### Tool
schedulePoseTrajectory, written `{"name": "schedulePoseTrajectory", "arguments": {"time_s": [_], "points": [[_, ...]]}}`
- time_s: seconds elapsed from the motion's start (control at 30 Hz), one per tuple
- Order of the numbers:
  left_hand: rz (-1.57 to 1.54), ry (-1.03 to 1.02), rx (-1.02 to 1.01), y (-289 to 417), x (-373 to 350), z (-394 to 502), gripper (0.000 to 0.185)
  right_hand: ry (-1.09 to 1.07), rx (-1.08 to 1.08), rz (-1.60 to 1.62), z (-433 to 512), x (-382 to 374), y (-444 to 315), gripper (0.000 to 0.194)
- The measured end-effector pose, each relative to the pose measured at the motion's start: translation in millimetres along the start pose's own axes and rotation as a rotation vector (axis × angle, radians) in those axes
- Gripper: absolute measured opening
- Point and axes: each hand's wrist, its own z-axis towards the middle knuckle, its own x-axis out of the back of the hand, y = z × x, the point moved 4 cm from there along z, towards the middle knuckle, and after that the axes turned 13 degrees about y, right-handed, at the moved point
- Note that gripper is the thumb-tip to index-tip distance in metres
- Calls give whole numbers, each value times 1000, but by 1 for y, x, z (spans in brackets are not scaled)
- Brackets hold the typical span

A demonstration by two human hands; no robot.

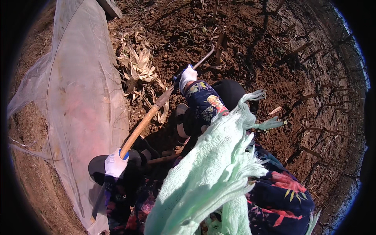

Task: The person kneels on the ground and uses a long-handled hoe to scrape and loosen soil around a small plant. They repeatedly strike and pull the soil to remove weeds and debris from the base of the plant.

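Observation:
My left hand (116, 163), in a white glove with blue at the palm, is closed around the lower end of a wooden handle (141, 126). The handle runs up into a dark metal socket (164, 97). Higher up, my gloved right hand (188, 77) grips the same tool at its metal part. Beyond that hand a thin metal rod (204, 59) extends and bends near its far end. That end lies close to a cut stalk stump (221, 48) in the soil; whether they touch I cannot tell. A mint-green fringed scarf (205, 164) hangs before me, hiding part of my right arm.
A translucent whitish sheet (79, 97) stretches along the left side. Dry husk-like leaves (139, 64) lie between it and the tool. Several cut stalks (311, 97) jut from the brown soil (273, 76) on the right. A wooden stick (164, 159) lies below the handle.

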Motion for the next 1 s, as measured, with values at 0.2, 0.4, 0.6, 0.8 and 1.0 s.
{"name": "schedulePoseTrajectory", "arguments": {"time_s": [0.2,0.4,0.6,0.8,1.0], "points": [[-124,53,6,-10,10,-7,31,-238,-39,106,-18,-10,-1,28],[-83,-83,-25,5,-2,2,34,-35,34,-101,29,-5,11,26],[-11,-70,-47,9,-6,-2,33,-18,-130,-36,43,-7,15,30],[-90,15,-10,-1,11,-6,29,-188,46,-17,17,-23,7,28],[-104,-125,-66,21,-5,1,34,31,97,-237,54,-9,10,21]]}}
